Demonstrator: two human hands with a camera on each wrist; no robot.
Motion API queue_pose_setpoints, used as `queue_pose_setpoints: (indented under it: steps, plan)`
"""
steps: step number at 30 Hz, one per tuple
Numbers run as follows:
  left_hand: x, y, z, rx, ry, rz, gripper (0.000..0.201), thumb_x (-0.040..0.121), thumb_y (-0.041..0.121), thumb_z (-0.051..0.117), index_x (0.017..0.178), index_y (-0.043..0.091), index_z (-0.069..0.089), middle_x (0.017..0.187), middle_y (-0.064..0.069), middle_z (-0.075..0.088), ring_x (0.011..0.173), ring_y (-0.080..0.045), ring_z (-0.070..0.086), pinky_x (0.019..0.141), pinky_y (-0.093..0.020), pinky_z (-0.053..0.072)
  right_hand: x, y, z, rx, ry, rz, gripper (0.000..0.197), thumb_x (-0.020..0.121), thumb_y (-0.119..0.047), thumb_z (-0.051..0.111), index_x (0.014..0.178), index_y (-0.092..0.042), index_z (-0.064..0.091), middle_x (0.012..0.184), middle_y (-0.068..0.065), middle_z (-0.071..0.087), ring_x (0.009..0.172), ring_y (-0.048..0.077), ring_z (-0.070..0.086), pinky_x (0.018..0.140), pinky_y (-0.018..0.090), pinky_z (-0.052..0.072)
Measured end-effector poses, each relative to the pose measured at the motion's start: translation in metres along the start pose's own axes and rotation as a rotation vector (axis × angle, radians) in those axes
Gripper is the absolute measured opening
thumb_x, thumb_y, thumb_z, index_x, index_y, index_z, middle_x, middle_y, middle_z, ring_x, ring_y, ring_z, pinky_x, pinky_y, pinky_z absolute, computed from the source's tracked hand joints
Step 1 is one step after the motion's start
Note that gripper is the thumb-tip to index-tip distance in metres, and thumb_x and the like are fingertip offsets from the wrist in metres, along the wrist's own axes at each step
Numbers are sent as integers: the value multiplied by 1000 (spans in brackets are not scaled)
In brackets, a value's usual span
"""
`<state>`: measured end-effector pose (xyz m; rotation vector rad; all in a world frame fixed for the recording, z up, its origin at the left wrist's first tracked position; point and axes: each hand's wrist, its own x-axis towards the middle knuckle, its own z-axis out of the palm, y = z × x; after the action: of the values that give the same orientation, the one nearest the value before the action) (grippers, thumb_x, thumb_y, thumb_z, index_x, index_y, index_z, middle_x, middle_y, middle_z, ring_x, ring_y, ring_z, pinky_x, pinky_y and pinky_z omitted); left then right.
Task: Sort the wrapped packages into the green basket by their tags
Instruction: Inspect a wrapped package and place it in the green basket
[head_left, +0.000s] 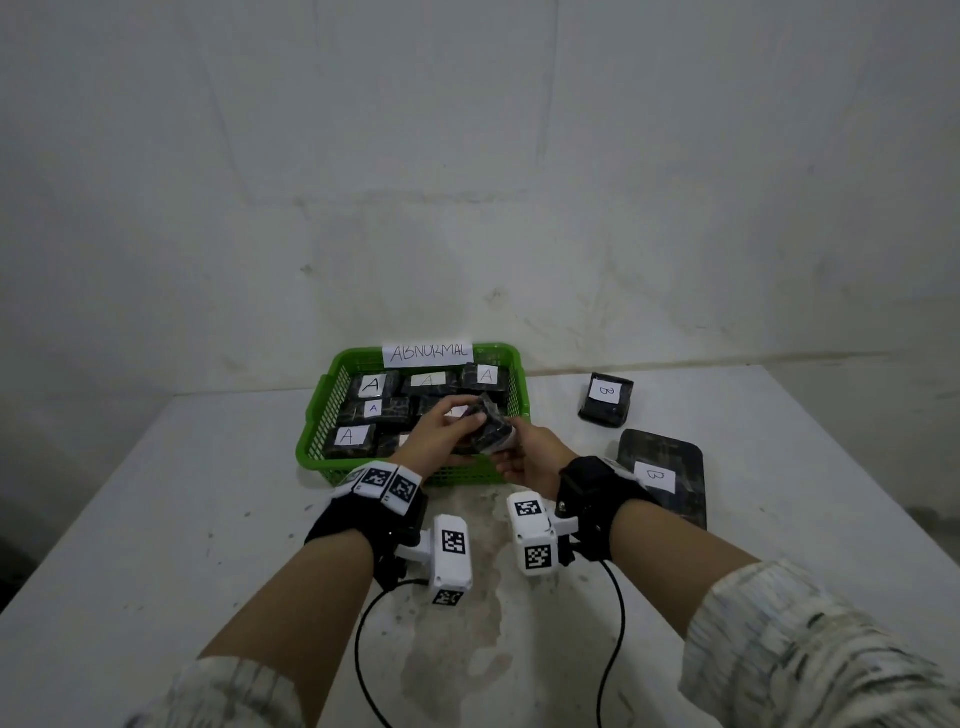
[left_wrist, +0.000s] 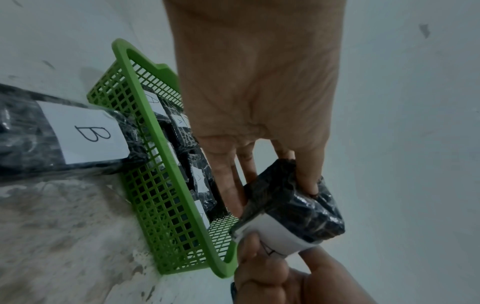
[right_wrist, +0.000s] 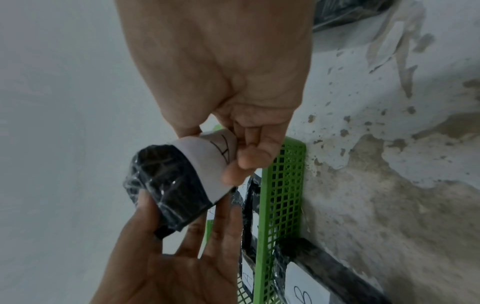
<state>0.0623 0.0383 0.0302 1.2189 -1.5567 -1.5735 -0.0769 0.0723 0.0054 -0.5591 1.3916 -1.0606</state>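
A small black wrapped package (head_left: 485, 431) with a white tag marked A hangs over the front right corner of the green basket (head_left: 311, 441). My left hand (head_left: 465, 421) grips its dark end (left_wrist: 298, 201) between thumb and fingers. My right hand (head_left: 511, 444) pinches the tagged end (right_wrist: 207, 162) with thumb and fingertips (right_wrist: 244, 162). Inside the basket (left_wrist: 161, 164) lie several black packages tagged A (head_left: 349, 435). A paper sign reading ABNORMAL (head_left: 428, 353) stands on its far rim.
Two black packages tagged B lie on the white table right of the basket: a small one (head_left: 605, 400) at the back and a flat large one (head_left: 670, 478) just beyond my right wrist. A wall stands close behind the basket. The table top is stained near me.
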Motion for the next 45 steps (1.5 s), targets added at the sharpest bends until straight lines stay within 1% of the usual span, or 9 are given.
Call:
queue_pose_setpoints:
  steps: [8,14,18,23,26,29,33,37,45]
  plan:
    - [3,-9,-7,72,61,48,28,92,1,50,113,19,58,97,-8,62,86,-22,60,73,-33,51,3,0,-4,239,-40,-100,7,99,-8,44,102,-13,48,95,14,60,77,28,62,68,38,55]
    - [4,-15,-12,-99,83,-148,20,98,19,46,117,16,51,115,-12,52,101,-31,57,79,-47,53,6,0,-7,257,-54,-217,40,83,25,28,81,-9,48,96,16,54,84,26,55,62,27,59]
    - [9,-20,-13,-20,138,-83,32,91,-2,52,122,7,49,115,-19,49,109,-36,54,87,-48,50,6,-1,-5,234,-99,-209,32,83,17,33,78,-10,49,91,14,55,83,25,54,73,34,53]
    - [15,-26,-17,70,195,51,32,78,-17,58,78,15,55,103,-13,57,98,-32,59,76,-34,55,0,-7,2,412,-126,-184,17,92,-3,37,79,-10,46,88,10,51,81,22,53,73,33,51]
    - [14,-27,-18,235,276,186,37,70,-14,68,63,21,57,85,-2,56,82,-18,57,68,-10,46,3,-6,0,224,-114,-108,22,98,-34,45,101,-16,57,101,6,58,97,26,56,89,42,47]
    - [16,-30,-23,317,323,214,41,68,-16,67,53,22,57,81,7,51,77,-8,51,63,-2,38,7,-4,-3,130,-152,-34,37,94,-49,49,116,-20,52,110,9,60,95,26,58,76,36,48]
    - [17,-36,-26,309,223,180,41,73,-16,62,55,20,57,81,4,53,78,-9,53,70,-5,40,12,0,-5,235,-60,-115,20,92,-4,58,99,-14,42,112,17,56,80,28,63,52,29,51]
    - [16,-40,-24,81,115,19,26,89,-2,50,71,17,54,85,-6,55,88,-24,53,80,-37,45,17,1,-6,253,-39,-229,37,84,24,47,90,-12,41,100,10,53,83,24,57,57,26,57]
    - [23,-31,-14,-301,150,-85,15,90,17,58,100,13,47,104,-9,54,90,-19,56,80,-38,51,14,5,2,-5,-203,-218,20,89,2,55,79,-13,47,90,8,58,83,20,58,66,26,46]
